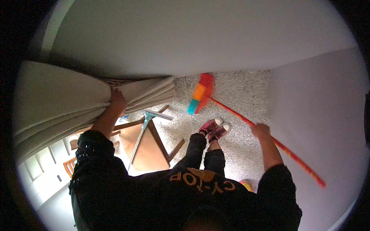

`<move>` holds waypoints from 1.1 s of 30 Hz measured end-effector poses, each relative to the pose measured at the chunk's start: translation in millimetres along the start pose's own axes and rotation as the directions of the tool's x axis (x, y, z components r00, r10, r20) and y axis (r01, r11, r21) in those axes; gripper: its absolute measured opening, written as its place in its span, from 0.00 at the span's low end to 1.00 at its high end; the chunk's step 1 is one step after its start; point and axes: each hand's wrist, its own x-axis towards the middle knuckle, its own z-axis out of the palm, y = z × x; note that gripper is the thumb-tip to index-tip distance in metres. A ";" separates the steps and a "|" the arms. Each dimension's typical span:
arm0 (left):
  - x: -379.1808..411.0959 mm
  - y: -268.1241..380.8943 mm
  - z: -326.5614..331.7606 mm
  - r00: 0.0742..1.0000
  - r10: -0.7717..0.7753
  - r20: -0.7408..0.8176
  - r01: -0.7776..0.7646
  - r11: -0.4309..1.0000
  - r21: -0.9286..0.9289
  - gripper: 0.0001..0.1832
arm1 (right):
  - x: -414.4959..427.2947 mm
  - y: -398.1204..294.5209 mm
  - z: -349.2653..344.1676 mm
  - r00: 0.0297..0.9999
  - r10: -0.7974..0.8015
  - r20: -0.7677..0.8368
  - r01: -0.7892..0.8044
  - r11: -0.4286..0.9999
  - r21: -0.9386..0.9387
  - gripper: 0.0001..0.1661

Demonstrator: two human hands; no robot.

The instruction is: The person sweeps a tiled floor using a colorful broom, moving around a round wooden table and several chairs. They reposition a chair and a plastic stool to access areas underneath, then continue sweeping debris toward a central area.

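Note:
My left hand (118, 101) grips a bunched fold of a beige curtain (66, 92), which hangs along the wall at the left. My right hand (261, 130) is closed around the red-orange handle (297, 160) of a broom. The broom head (202, 93) is red, with orange and teal bristles showing along one side. It is low over the speckled floor, close to the wall; whether the bristles touch the floor cannot be told.
A teal squeegee (148, 115) on a pole leans by a wooden stool or small table (144, 144) at the left. Pale walls (312, 95) stand ahead and to the right. My red sneakers (212, 127) are on the terrazzo floor (240, 95). A yellow-red object (247, 185) is partly hidden behind me.

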 end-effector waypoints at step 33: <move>-24.7 157.2 -281.7 0.184 0.559 -0.808 -0.438 0.783 0.442 0.18 | -390.0 -120.4 293.1 0.449 0.555 0.700 -0.761 -0.173 0.625 0.34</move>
